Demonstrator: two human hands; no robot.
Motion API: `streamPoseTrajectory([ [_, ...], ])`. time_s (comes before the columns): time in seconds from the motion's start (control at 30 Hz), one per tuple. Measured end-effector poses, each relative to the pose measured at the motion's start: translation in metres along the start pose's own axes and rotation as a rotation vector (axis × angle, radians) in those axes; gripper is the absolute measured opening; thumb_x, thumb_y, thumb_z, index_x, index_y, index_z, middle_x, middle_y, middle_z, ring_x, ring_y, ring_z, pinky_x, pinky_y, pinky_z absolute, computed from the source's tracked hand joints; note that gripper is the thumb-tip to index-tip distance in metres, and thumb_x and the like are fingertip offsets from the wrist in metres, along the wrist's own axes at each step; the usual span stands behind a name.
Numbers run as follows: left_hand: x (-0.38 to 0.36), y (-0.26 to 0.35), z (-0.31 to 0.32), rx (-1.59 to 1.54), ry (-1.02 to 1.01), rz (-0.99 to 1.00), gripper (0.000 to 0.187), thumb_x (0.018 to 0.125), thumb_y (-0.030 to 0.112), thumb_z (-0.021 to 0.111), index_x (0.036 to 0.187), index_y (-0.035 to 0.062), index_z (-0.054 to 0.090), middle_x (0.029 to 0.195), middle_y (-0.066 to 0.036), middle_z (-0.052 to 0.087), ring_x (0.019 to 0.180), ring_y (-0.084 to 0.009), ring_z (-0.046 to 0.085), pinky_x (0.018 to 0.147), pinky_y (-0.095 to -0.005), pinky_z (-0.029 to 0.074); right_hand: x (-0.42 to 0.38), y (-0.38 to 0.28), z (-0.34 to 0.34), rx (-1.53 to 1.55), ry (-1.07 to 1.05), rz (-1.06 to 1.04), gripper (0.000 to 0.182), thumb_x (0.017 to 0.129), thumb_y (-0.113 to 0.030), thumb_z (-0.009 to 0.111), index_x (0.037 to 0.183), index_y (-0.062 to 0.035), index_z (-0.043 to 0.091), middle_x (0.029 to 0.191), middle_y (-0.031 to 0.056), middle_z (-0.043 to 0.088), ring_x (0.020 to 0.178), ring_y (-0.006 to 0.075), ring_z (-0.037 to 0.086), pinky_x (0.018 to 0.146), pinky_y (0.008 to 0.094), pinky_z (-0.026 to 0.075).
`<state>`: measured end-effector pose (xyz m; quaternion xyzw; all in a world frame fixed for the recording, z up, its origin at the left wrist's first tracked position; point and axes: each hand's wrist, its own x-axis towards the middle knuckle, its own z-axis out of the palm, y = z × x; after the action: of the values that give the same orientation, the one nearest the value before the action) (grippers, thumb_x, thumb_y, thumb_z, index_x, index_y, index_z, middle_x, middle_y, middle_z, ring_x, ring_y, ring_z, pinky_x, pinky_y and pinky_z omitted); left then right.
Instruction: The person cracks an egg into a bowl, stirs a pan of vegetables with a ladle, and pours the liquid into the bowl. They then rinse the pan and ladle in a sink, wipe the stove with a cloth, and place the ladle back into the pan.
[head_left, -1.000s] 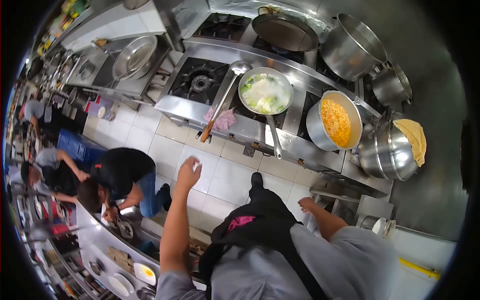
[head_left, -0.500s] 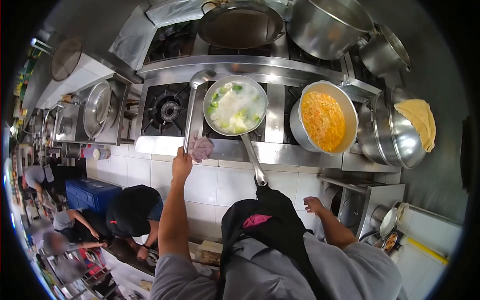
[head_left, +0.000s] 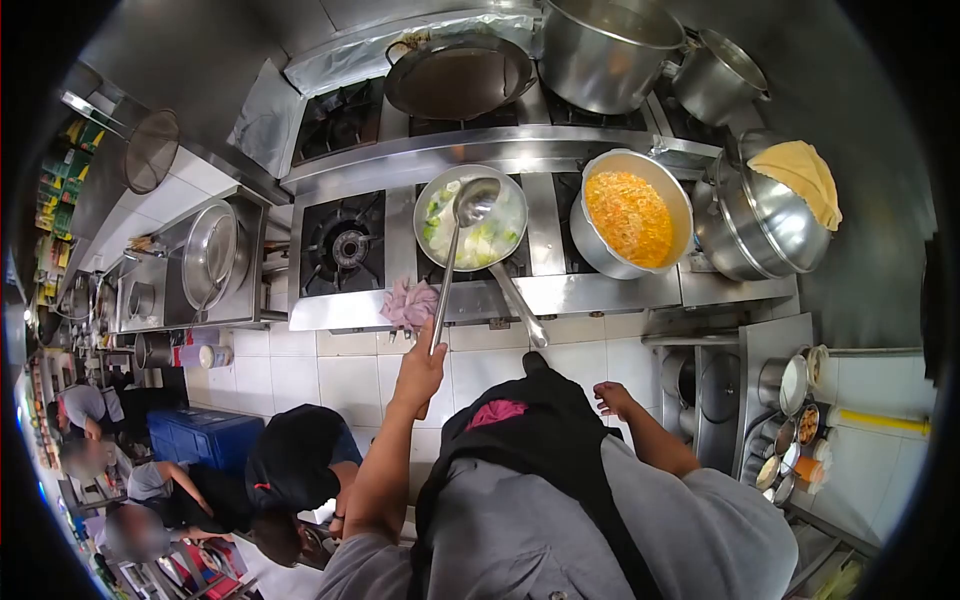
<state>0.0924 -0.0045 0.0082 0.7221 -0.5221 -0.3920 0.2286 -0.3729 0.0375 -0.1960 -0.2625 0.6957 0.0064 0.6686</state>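
My left hand (head_left: 420, 372) is closed round the lower handle of a long metal ladle (head_left: 476, 202). The ladle's bowl is over the frying pan (head_left: 421, 237), which holds green and pale pieces in whitish, steaming liquid. The pan's handle (head_left: 520, 308) points toward me, with no hand on it. Beside the ladle handle a pink cloth (head_left: 408, 304) lies on the stove's front edge. My right hand (head_left: 612, 398) hangs in the air right of my apron, fingers loosely apart, holding nothing. To the pan's right stands a deep pot (head_left: 603, 257) of orange food.
A bare burner (head_left: 348, 249) is left of the pan. Behind are a wide dark pan (head_left: 460, 85) and large pots (head_left: 610, 65). Metal bowls (head_left: 765, 225) with a yellow cloth (head_left: 802, 180) stand at right. Several other people are at lower left, near a blue box (head_left: 200, 436).
My left hand has moved right, bringing the ladle's bowl from left of the pan to above it. The view has shifted slightly. My right hand still holds nothing.
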Motion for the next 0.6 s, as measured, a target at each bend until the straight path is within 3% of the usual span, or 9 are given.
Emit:
streamPoseTrajectory([
  [0.07, -0.009, 0.0, -0.002, 0.076, 0.039, 0.082, 0.061, 0.097, 0.02, 0.057, 0.152, 0.0133, 0.033, 0.116, -0.033, 0.062, 0.103, -0.0509, 0.061, 0.087, -0.052, 0.05, -0.004, 0.007, -0.005, 0.069, 0.051, -0.034, 0.031, 0.093, -0.035, 0.06, 0.115, -0.013, 0.062, 0.099, 0.0028, 0.063, 0.076, 0.0177, 0.06, 0.068, 0.0358, 0.054],
  [0.2, -0.008, -0.014, -0.017, 0.146, -0.03, 0.063, 0.061, 0.096, 0.02, 0.057, 0.152, 0.0134, 0.032, 0.119, -0.034, 0.06, 0.105, -0.0523, 0.059, 0.089, -0.0517, 0.049, -0.014, 0.032, -0.015, 0.154, 0.148, -0.023, 0.031, 0.093, -0.033, 0.059, 0.117, -0.0133, 0.062, 0.099, 0.004, 0.064, 0.075, 0.0188, 0.061, 0.066, 0.036, 0.053],
  [0.27, -0.002, -0.023, -0.016, 0.197, 0.063, 0.22, 0.06, 0.098, 0.02, 0.055, 0.153, 0.0143, 0.032, 0.099, -0.028, 0.068, 0.081, -0.0453, 0.068, 0.071, -0.049, 0.055, -0.02, 0.047, -0.016, 0.176, 0.17, 0.016, 0.029, 0.091, -0.032, 0.06, 0.114, -0.0135, 0.062, 0.097, 0.0033, 0.064, 0.075, 0.0191, 0.061, 0.066, 0.037, 0.053],
  [0.3, 0.0, -0.028, -0.017, 0.198, 0.061, 0.228, 0.06, 0.098, 0.02, 0.055, 0.153, 0.0143, 0.032, 0.099, -0.028, 0.068, 0.081, -0.0453, 0.068, 0.071, -0.049, 0.055, -0.023, 0.054, -0.016, 0.193, 0.191, 0.059, 0.027, 0.09, -0.03, 0.06, 0.112, -0.0137, 0.063, 0.094, 0.0027, 0.063, 0.074, 0.0194, 0.061, 0.066, 0.038, 0.053],
  [0.37, -0.006, 0.005, -0.036, -0.242, -0.247, -0.249, 0.058, 0.099, 0.02, 0.053, 0.153, 0.0164, 0.033, 0.074, -0.012, 0.061, 0.053, -0.0229, 0.06, 0.047, -0.0374, 0.051, -0.029, 0.068, -0.017, 0.202, 0.198, 0.073, 0.027, 0.089, -0.028, 0.061, 0.111, -0.0135, 0.062, 0.095, 0.0037, 0.063, 0.074, 0.0205, 0.06, 0.067, 0.0392, 0.053],
  [0.4, -0.01, 0.012, -0.041, -0.242, -0.248, -0.243, 0.058, 0.099, 0.02, 0.053, 0.153, 0.0164, 0.033, 0.074, -0.012, 0.061, 0.053, -0.0229, 0.06, 0.047, -0.0374, 0.051, -0.03, 0.075, -0.016, 0.211, 0.208, 0.098, 0.027, 0.089, -0.028, 0.061, 0.111, -0.0135, 0.062, 0.095, 0.0043, 0.062, 0.076, 0.0209, 0.06, 0.067, 0.0397, 0.052],
  [0.47, -0.015, 0.015, -0.052, -0.538, -0.331, -0.333, 0.056, 0.099, 0.02, 0.052, 0.153, 0.018, 0.034, 0.067, 0.001, 0.044, 0.047, -0.0069, 0.044, 0.038, -0.0255, 0.041, -0.033, 0.082, -0.015, 0.217, 0.213, 0.13, 0.026, 0.089, -0.028, 0.061, 0.11, -0.0138, 0.062, 0.097, 0.0054, 0.062, 0.079, 0.0219, 0.06, 0.069, 0.0403, 0.052],
  [0.6, -0.02, 0.012, -0.058, -0.429, -0.302, -0.324, 0.054, 0.1, 0.019, 0.051, 0.152, 0.0184, 0.035, 0.068, 0.0, 0.047, 0.046, -0.0085, 0.046, 0.039, -0.0263, 0.042, -0.033, 0.082, -0.012, 0.254, 0.225, 0.125, 0.025, 0.089, -0.028, 0.061, 0.11, -0.014, 0.062, 0.095, 0.0045, 0.062, 0.077, 0.0209, 0.06, 0.069, 0.0397, 0.052],
])
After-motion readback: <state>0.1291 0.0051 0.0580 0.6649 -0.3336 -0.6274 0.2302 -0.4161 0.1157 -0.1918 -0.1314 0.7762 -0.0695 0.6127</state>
